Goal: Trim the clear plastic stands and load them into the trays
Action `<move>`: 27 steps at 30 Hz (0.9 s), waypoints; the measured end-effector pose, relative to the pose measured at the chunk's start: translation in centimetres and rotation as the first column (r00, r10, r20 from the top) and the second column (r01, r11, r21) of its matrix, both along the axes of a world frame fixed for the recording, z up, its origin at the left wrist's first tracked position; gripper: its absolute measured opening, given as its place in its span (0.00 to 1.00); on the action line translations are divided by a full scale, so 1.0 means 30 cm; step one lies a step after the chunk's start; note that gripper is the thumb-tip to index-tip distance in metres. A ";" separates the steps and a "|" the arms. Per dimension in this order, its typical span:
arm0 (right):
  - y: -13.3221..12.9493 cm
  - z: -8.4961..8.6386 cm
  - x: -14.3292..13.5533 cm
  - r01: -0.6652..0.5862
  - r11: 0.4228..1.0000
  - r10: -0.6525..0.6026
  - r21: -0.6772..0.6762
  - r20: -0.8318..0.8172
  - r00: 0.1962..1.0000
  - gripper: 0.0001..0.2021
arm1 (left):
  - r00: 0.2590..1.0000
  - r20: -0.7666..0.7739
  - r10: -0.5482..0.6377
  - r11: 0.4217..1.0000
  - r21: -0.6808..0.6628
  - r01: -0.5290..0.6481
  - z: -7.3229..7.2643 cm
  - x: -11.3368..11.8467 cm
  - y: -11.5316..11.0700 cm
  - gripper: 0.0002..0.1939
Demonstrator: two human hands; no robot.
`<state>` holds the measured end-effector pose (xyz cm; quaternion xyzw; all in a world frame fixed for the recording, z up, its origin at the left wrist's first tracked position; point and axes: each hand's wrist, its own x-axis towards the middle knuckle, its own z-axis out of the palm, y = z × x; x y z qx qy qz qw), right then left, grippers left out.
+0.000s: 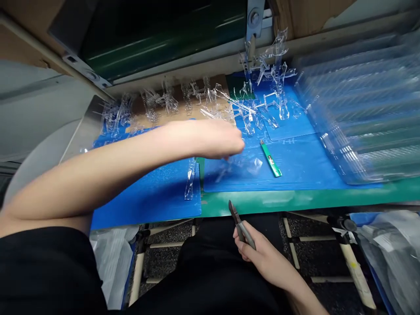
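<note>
My right hand (259, 251) is wrapped round the grey handles of a pair of side cutters (242, 227), its dark jaws pointing up at the bench edge. My left arm reaches across the bench, and my left hand (223, 139) is closed, knuckles up, its fingertips hidden. Just below it is a blurred clear plastic piece (225, 169); whether the fingers grip it I cannot tell. A small clear piece (256, 165) lies to its right, beside a green utility knife (271, 159). One long clear plastic part (190, 179) lies on the blue sheet (151, 199).
Several clear plastic sprues (157, 100) spread along the back of the bench, with more (275, 83) at the back right. Stacked clear trays (367, 109) fill the right side. A dark green roller (164, 39) hangs above the back. Plastic-lined bins (390, 245) stand below.
</note>
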<state>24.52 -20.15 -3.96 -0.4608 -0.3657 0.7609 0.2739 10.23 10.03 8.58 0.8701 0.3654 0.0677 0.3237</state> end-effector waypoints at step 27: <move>0.074 0.171 -0.141 -0.139 0.980 0.090 0.139 0.310 0.947 0.09 | 0.698 0.495 0.517 0.719 -0.694 -0.041 -0.274 -0.424 -0.508 0.19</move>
